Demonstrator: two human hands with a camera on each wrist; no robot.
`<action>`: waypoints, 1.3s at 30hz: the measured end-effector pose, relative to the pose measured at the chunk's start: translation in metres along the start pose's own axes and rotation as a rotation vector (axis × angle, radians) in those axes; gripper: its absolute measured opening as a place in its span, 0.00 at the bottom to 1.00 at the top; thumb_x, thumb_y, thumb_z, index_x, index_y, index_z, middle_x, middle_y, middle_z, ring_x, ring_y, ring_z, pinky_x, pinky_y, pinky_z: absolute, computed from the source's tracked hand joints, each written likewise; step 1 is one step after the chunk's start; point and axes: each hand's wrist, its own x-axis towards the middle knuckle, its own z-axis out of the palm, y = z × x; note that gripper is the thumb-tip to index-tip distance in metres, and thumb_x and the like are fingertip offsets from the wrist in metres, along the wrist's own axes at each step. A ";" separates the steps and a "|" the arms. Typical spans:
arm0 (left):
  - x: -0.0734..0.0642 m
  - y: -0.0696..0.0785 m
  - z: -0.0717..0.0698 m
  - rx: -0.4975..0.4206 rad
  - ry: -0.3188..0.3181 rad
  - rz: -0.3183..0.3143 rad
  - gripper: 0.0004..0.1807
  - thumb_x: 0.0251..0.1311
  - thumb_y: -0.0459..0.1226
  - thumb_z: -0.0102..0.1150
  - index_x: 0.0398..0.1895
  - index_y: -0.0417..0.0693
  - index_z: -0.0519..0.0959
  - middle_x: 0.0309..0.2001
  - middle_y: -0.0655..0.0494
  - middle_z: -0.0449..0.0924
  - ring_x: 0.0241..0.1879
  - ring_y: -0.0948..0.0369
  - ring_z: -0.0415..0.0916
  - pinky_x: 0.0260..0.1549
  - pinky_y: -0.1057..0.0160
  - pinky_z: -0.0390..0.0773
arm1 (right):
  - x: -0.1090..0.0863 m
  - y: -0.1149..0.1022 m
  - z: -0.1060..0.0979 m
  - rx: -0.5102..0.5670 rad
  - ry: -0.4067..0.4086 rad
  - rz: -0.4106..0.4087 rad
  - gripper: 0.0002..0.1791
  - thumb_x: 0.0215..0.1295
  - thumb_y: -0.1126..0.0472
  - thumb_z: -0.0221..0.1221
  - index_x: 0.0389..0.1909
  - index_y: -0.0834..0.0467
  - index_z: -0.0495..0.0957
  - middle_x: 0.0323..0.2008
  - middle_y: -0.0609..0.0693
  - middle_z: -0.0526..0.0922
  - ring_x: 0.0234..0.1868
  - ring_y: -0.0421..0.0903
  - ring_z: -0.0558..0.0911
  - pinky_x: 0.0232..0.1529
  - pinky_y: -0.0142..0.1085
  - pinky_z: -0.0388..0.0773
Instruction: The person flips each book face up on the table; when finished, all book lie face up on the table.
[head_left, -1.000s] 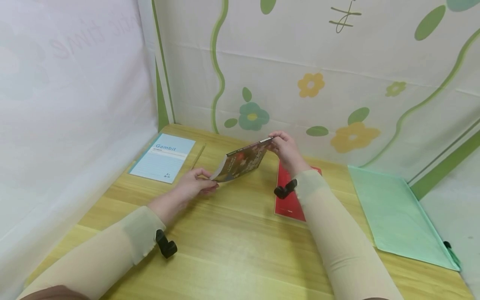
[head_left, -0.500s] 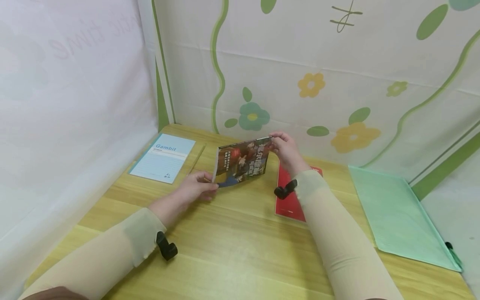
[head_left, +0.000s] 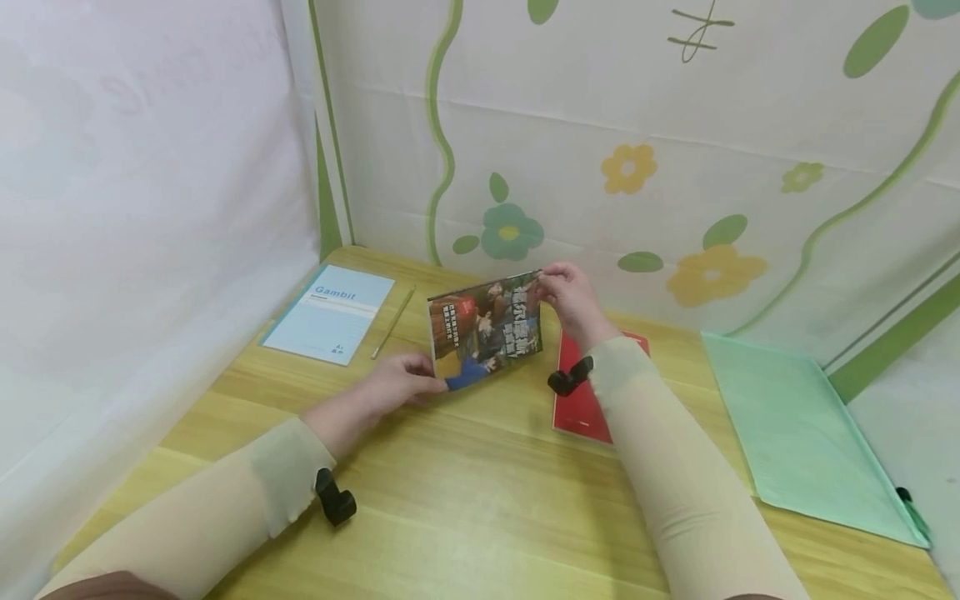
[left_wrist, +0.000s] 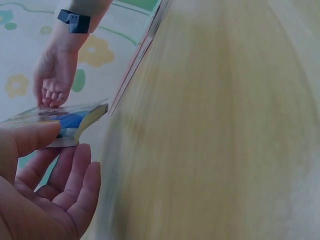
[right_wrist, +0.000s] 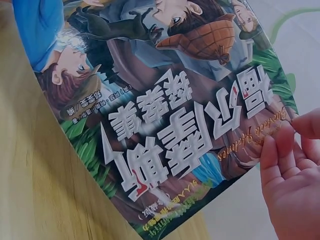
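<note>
Between both hands a paperback book [head_left: 487, 329] is held tilted above the table, its illustrated cover turned toward the head camera. My left hand [head_left: 401, 382] pinches its lower left corner, thumb on the cover side and fingers behind, as the left wrist view also shows. At the upper right corner my right hand [head_left: 567, 296] pinches the edge between thumb and fingers. Large white characters and a figure in a brown checked cap fill the cover [right_wrist: 170, 100] in the right wrist view. Under the right forearm lies a red book [head_left: 581, 408], partly covered by the arm.
A light blue notebook [head_left: 330, 312] lies at the back left of the wooden table [head_left: 450, 500], with a pencil [head_left: 393, 322] beside it. On the right rests a pale green zip pouch [head_left: 810, 433]. Flower-patterned cloth [head_left: 570, 108] rises behind the table.
The book has tipped so its cover, seen at a slant a second ago, now faces the head camera more fully. My left hand has moved slightly down and right; my right hand barely moved.
</note>
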 end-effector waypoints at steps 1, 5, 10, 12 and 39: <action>0.000 0.000 0.001 0.003 -0.004 -0.002 0.09 0.55 0.31 0.70 0.35 0.36 0.80 0.39 0.46 0.79 0.40 0.52 0.79 0.41 0.53 0.85 | 0.000 0.000 0.000 -0.011 -0.007 -0.001 0.05 0.72 0.73 0.50 0.38 0.61 0.69 0.33 0.50 0.75 0.30 0.43 0.76 0.46 0.38 0.76; -0.003 0.002 0.008 -0.009 -0.014 -0.012 0.07 0.56 0.30 0.68 0.34 0.34 0.80 0.36 0.45 0.81 0.36 0.53 0.81 0.39 0.55 0.85 | 0.002 0.000 0.000 -0.049 -0.019 -0.009 0.03 0.73 0.71 0.51 0.39 0.61 0.71 0.32 0.50 0.76 0.31 0.44 0.76 0.49 0.40 0.75; -0.007 0.002 0.017 -0.030 -0.025 0.007 0.06 0.59 0.29 0.65 0.33 0.33 0.80 0.33 0.44 0.82 0.31 0.52 0.83 0.35 0.55 0.86 | 0.004 -0.002 -0.001 -0.088 -0.046 -0.026 0.03 0.73 0.71 0.51 0.42 0.63 0.72 0.31 0.51 0.78 0.32 0.44 0.78 0.48 0.39 0.77; -0.008 0.000 0.021 -0.042 -0.023 0.005 0.06 0.60 0.29 0.65 0.33 0.33 0.80 0.31 0.44 0.82 0.30 0.53 0.83 0.33 0.55 0.86 | 0.004 -0.004 0.000 -0.102 -0.068 -0.030 0.04 0.72 0.71 0.51 0.44 0.66 0.72 0.31 0.52 0.80 0.33 0.46 0.79 0.48 0.39 0.78; -0.029 -0.007 0.067 -0.370 -0.141 -0.167 0.14 0.69 0.33 0.54 0.48 0.26 0.77 0.40 0.37 0.84 0.33 0.53 0.85 0.36 0.54 0.86 | 0.022 -0.029 0.037 -0.454 -0.396 0.089 0.17 0.76 0.57 0.51 0.54 0.65 0.77 0.42 0.64 0.81 0.40 0.56 0.80 0.48 0.47 0.79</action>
